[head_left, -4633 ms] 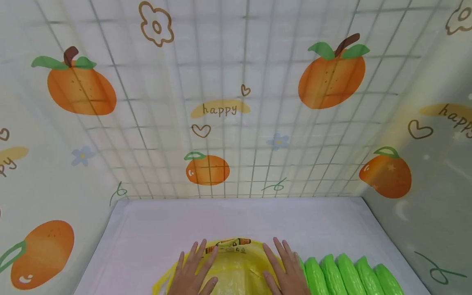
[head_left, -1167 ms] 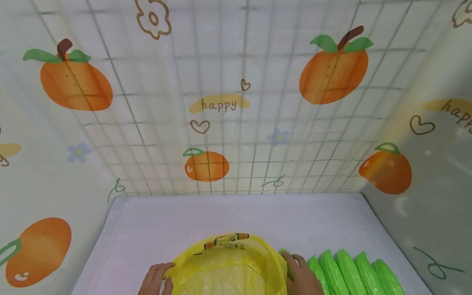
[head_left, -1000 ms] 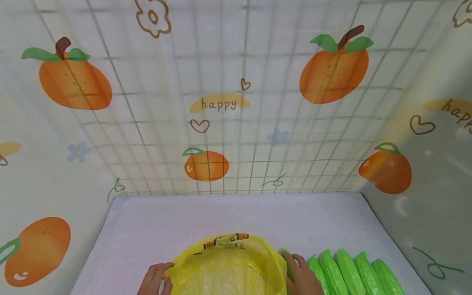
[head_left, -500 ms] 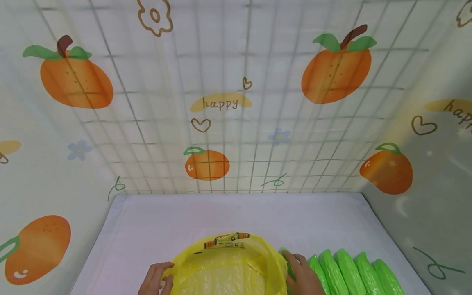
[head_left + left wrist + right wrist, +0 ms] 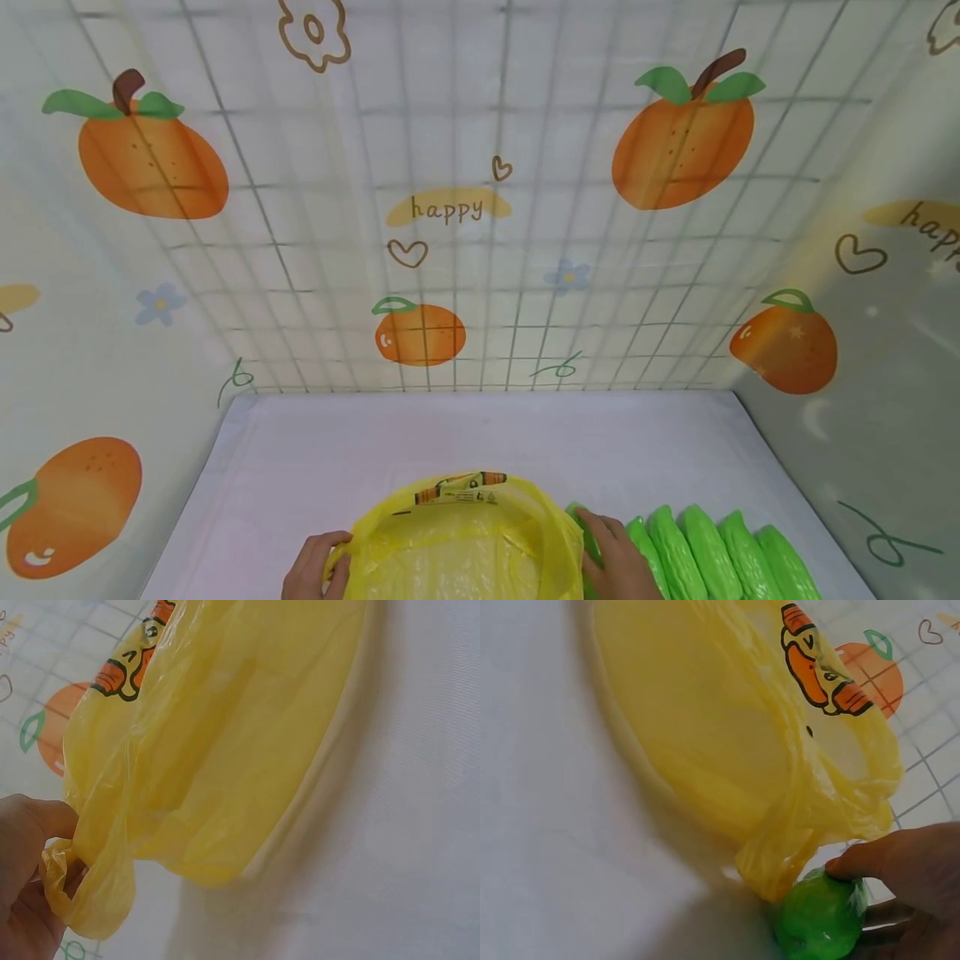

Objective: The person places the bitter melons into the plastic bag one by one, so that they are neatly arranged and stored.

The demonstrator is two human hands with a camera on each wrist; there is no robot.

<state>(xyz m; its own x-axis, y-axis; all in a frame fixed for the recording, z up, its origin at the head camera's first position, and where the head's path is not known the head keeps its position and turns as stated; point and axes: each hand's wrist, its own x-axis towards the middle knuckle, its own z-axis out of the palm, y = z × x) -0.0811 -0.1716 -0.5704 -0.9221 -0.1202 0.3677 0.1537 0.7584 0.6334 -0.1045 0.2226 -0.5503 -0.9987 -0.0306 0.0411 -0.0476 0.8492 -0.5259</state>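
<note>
A yellow plastic bag [image 5: 450, 558] with a cartoon print lies front centre, its mouth spread into an arch. My left hand [image 5: 318, 565] is at the bag's left side; the left wrist view shows its thumb and fingers pinching the looped bag handle [image 5: 97, 900]. On the other side, my right hand [image 5: 618, 557] grips a shiny green elongated plastic-wrapped bundle [image 5: 821, 919], thumb over its near end and fingers behind. That bundle's far tip shows beside the bag in the head view, and the bag's right handle [image 5: 776, 862] hangs right against it.
Several similar green bundles [image 5: 712, 550] lie side by side to the right of my right hand. The white table [image 5: 480, 433] meets a fruit-printed grid curtain [image 5: 480, 275] at the back, with printed side curtains at left and right.
Both hands have moved from flat over the bag to its two sides, where the left pinches the handle and the right grips a green bundle. During the last second they have barely moved.
</note>
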